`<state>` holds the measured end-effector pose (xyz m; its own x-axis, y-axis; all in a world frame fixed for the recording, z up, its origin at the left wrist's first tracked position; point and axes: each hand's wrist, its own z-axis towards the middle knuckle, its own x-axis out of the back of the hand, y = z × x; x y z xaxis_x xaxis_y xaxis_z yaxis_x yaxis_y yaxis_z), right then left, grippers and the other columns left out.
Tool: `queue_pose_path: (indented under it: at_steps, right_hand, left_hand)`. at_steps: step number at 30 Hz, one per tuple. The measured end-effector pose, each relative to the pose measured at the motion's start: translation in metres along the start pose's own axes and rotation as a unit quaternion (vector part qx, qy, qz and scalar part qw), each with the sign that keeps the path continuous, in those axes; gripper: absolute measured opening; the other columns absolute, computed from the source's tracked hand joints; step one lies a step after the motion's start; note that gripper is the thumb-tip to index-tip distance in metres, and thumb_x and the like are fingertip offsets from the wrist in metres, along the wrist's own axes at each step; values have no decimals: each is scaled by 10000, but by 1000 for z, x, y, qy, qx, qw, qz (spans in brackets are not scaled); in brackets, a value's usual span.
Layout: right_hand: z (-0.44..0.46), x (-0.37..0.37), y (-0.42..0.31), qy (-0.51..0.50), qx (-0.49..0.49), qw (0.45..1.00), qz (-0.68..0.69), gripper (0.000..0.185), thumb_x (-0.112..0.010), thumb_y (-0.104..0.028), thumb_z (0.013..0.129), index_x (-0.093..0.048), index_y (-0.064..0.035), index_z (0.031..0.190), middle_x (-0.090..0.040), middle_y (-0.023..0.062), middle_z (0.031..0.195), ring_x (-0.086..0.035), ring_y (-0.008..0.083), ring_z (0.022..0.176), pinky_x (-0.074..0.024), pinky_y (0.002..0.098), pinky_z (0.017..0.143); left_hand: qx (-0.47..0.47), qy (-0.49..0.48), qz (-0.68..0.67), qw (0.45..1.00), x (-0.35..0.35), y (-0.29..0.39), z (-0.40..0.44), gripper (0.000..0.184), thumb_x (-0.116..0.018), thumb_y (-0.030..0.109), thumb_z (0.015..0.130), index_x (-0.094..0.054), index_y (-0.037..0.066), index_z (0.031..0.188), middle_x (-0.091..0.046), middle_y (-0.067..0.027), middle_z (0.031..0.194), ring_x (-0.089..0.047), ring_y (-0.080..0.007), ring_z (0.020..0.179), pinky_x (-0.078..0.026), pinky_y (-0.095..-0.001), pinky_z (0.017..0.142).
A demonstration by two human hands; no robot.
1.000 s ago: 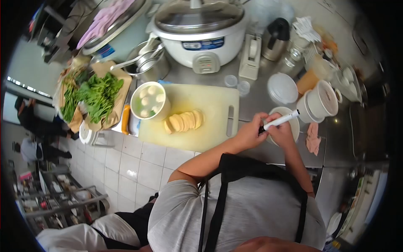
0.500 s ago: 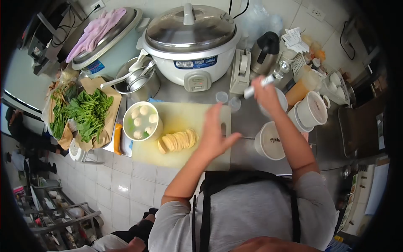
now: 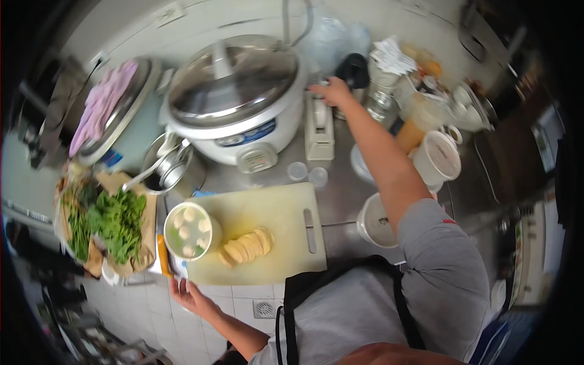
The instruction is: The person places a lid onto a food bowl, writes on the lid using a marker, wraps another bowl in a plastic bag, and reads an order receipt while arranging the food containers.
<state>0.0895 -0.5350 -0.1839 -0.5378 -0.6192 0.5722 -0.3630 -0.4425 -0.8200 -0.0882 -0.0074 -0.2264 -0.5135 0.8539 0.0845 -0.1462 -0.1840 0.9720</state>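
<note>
In the head view, the right arm stretches far forward over the steel counter (image 3: 337, 204), elbow nearly straight, passing above the lidded tub (image 3: 375, 225). The right hand (image 3: 331, 92) is at the far end of the tape dispenser (image 3: 319, 139), which stands between the rice cooker (image 3: 281, 131) and the dark-topped flask (image 3: 353, 72). Its fingers are bent and blurred; I cannot tell whether they close on anything.

The left arm reaches low and out to the side, elbow bent. The left hand (image 3: 190, 298) is just off the near left corner of the cutting board (image 3: 286, 261), fingers parted, beside the near end of an orange handle (image 3: 163, 255). Contact there cannot be made out. Tiled floor (image 3: 213, 310) shows below this hand.

The cooker and flask crowd the right hand on either side. Bare steel lies between the board's slotted end and the lidded tub. On the board, the soup tub (image 3: 215, 236) sits just beside the pale slices (image 3: 246, 247), near the left edge.
</note>
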Motion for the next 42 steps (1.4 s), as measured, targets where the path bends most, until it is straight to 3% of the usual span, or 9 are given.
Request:
queue_pose_path:
  at_steps: [3, 7, 10, 15, 18, 21, 30, 34, 42]
  right_hand:
    - [-38, 22, 4, 68, 165, 982, -60, 559, -684, -380, 603, -537, 45, 936, -600, 142, 790, -594, 245, 665, -460, 336, 617]
    - [-155, 101, 14, -217, 119, 958, -142, 488, -583, -393, 693, -533, -22, 1007, -554, 204, 938, -551, 297, 884, -433, 349, 749]
    - [-236, 139, 69, -177, 29, 930, -322, 571, -557, -410, 711, -446, -41, 1133, -504, 217, 1051, -489, 331, 986, -387, 386, 827]
    - [-304, 142, 205, -201, 45, 979, -10, 557, -574, -268, 720, -366, -52, 1189, -518, 176, 972, -551, 257, 876, -449, 339, 729]
    - [-332, 149, 166, -259, -196, 903, 281, 573, -510, -143, 732, -262, -67, 1243, -519, 133, 938, -581, 174, 680, -467, 253, 540]
    - [-335, 143, 163, -225, -192, 887, 354, 623, -432, -48, 714, -168, -78, 1277, -538, 127, 890, -564, 134, 523, -415, 178, 418]
    - [-323, 230, 118, -267, -87, 896, 344, 576, -391, 3, 686, -294, -80, 1247, -568, 114, 846, -572, 121, 537, -435, 208, 420]
    - [-286, 290, 112, -168, 9, 884, 435, 497, -403, -31, 721, -334, -88, 1210, -570, 75, 873, -586, 136, 656, -457, 227, 445]
    - [-221, 325, 144, -42, -75, 902, 423, 458, -469, -112, 762, -331, -114, 1199, -541, 61, 791, -548, 136, 533, -407, 206, 430]
  left_hand:
    - [-23, -9, 8, 1000, -6, 0, 5, 414, -441, 74, 790, -331, 14, 1184, -405, -121, 1084, -411, -174, 966, -354, -280, 818]
    - [-33, 2, 20, 999, -20, 19, 12, 421, -446, 114, 798, -328, 23, 1192, -438, -120, 1036, -434, -176, 938, -359, -279, 802]
    - [-70, -25, -35, 997, -43, 39, 2, 418, -444, 113, 805, -323, 21, 1195, -454, -134, 1021, -452, -180, 929, -364, -288, 806]
    - [-119, -97, -56, 987, -60, 53, -26, 411, -453, 77, 795, -326, 2, 1178, -437, -130, 1057, -445, -188, 938, -367, -300, 810]
    - [-131, -121, -42, 983, -63, 65, -48, 390, -446, 40, 783, -336, -8, 1155, -417, -118, 1071, -441, -185, 934, -368, -296, 804]
    - [-155, -127, -63, 978, -64, 77, -73, 370, -440, 26, 784, -354, -2, 1142, -412, -100, 1080, -451, -183, 902, -375, -283, 786]
    - [-175, -111, -40, 977, -41, 94, -141, 359, -460, 40, 791, -373, 16, 1138, -364, -97, 1127, -448, -171, 899, -384, -276, 756]
    - [-175, -97, -21, 980, -27, 93, -159, 359, -472, 44, 794, -371, 17, 1138, -363, -95, 1126, -447, -167, 898, -392, -265, 731]
    - [-202, -81, 59, 974, -18, 106, -197, 341, -476, 30, 793, -391, 26, 1123, -375, -81, 1127, -471, -159, 873, -397, -245, 720]
